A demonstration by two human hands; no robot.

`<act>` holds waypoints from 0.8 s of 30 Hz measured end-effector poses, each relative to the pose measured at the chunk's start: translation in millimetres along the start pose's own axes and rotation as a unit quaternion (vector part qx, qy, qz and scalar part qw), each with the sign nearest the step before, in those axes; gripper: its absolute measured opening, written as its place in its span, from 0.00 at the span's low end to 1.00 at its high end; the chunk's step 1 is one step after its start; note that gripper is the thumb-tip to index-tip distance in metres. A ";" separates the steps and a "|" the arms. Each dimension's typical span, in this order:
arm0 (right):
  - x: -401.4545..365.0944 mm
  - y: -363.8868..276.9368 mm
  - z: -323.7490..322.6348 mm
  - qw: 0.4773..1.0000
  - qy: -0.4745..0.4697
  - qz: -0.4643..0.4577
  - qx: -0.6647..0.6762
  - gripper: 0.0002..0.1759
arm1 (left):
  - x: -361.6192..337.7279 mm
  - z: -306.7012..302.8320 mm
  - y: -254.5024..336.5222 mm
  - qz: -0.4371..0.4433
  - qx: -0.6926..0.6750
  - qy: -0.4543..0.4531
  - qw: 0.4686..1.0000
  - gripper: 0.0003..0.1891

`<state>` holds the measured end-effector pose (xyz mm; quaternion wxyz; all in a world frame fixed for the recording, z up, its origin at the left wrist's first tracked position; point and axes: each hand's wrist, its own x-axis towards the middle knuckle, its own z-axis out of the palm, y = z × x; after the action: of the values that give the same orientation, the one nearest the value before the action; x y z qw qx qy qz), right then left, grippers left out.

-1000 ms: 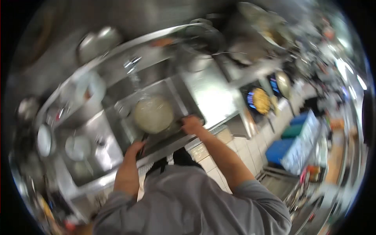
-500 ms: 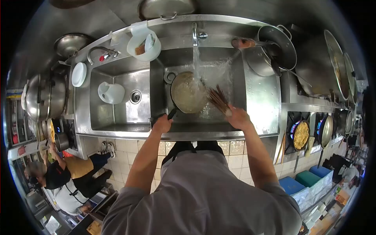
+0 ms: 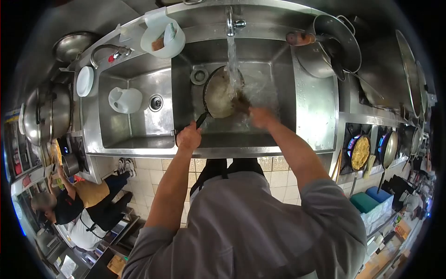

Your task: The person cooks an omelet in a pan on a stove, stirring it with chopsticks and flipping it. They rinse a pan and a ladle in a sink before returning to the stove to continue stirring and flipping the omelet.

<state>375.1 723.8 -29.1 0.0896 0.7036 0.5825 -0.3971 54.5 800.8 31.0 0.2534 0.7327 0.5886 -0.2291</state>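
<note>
black handle in the grip of our left hand, we hold the pan inside the right basin, under water running from the tap. our right hand has its grip wrapped around the brush, blurred, at the pan's right side. a white jug lies in the left basin.

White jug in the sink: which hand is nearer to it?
Left. The left hand grips the pan handle just across the divider from the jug; the right hand, holding a brush, is farther off, past the pan.
</note>
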 end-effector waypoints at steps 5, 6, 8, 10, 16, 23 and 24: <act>-14.4 -37.0 36.1 0.978 -0.054 -0.056 0.195 0.34 | -4.5 -5.7 -0.8 0.000 -0.008 0.006 1.000 0.18; -2.3 -18.6 43.2 0.963 -0.070 -0.093 0.243 0.36 | -5.9 -9.1 -0.1 -0.007 -0.009 -0.009 1.000 0.18; 24.2 17.6 53.7 0.944 -0.082 -0.133 0.291 0.38 | 2.9 1.6 -4.8 -0.011 0.000 -0.005 1.000 0.17; 35.8 31.5 52.0 0.992 -0.002 -0.070 0.106 0.41 | 5.6 5.3 -6.5 -0.015 0.011 -0.005 1.000 0.17; 11.4 -0.2 -14.9 0.946 -0.157 -0.130 0.252 0.45 | 4.1 4.0 -2.8 -0.002 0.011 0.010 1.000 0.17; 11.5 8.6 -10.3 0.972 -0.133 -0.167 0.102 0.47 | 3.2 1.8 0.3 -0.008 0.016 -0.002 1.000 0.17; 13.4 5.6 -6.6 0.971 -0.134 -0.167 0.103 0.47 | 2.6 1.4 1.2 -0.002 0.017 0.000 1.000 0.18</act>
<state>383.1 736.1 -35.5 0.0261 0.5425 0.6302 -0.5549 56.2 801.7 28.4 0.2405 0.7358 0.5861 -0.2393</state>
